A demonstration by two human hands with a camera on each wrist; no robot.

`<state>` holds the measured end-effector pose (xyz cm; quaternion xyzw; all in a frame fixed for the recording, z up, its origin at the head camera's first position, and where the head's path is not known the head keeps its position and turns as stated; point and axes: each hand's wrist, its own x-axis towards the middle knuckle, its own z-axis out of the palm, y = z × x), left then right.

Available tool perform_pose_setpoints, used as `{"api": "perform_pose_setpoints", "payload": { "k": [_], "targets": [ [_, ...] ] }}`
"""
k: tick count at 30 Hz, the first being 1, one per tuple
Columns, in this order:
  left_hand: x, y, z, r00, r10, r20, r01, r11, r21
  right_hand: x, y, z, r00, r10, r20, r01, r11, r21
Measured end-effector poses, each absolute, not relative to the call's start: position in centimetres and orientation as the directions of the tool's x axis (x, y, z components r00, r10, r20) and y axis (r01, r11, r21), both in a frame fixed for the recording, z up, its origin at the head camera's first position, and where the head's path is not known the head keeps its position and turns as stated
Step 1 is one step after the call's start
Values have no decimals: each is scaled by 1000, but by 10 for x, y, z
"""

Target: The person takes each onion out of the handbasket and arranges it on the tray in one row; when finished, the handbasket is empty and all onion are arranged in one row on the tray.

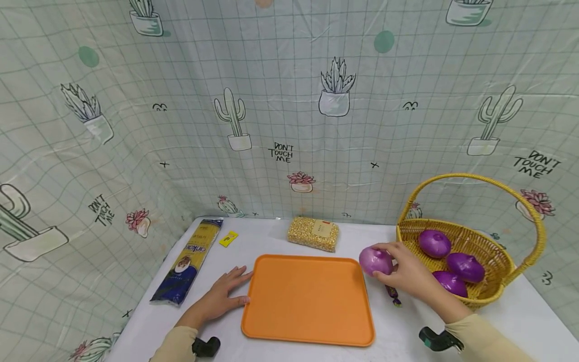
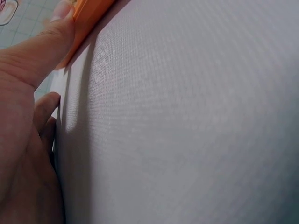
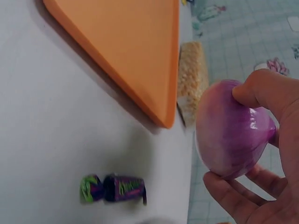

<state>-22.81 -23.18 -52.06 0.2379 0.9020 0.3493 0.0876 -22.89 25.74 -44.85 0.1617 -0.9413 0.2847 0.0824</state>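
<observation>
A purple onion (image 3: 229,130) is gripped between the thumb and fingers of my right hand (image 1: 404,266), held up off the table beside the right edge of an orange tray (image 1: 309,301). My left hand (image 1: 219,296) lies at the tray's left edge with fingers spread, the thumb touching the rim in the left wrist view. Under the right hand, a wrapped candy (image 3: 119,188) in purple and green lies on the white table. A yellow wicker basket (image 1: 409,225) with a tall handle stands to the right, holding several purple onions (image 1: 434,243).
At the back, behind the tray, lies a bag of yellow corn kernels (image 1: 312,233). To the left are a blue and gold pasta packet (image 1: 187,262) and a small yellow packet (image 1: 228,239). A cactus-print cloth (image 1: 280,191) hangs behind and along the left side.
</observation>
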Motion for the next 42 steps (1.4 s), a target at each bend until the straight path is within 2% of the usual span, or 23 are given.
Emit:
{"api": "perform_pose_setpoints", "payload": {
  "k": [3, 18, 34, 42],
  "targets": [
    [-228, -232, -521, -872, 490, 12, 371, 644, 669, -231, 248, -453, -936, -264, 234, -349, 790, -505],
    [-227, -232, -519, -873, 487, 10, 369, 647, 668, -239, 203, -471, -937, -310, 161, -340, 707, -619],
    [-227, -231, -518, -884, 468, -22, 331, 656, 679, -255, 143, -493, -907, -362, 215, -416, 688, -594],
    [-227, -230, -517, -888, 459, -34, 316, 661, 680, -263, 113, -495, -899, -398, 182, -421, 669, -612]
  ]
}}
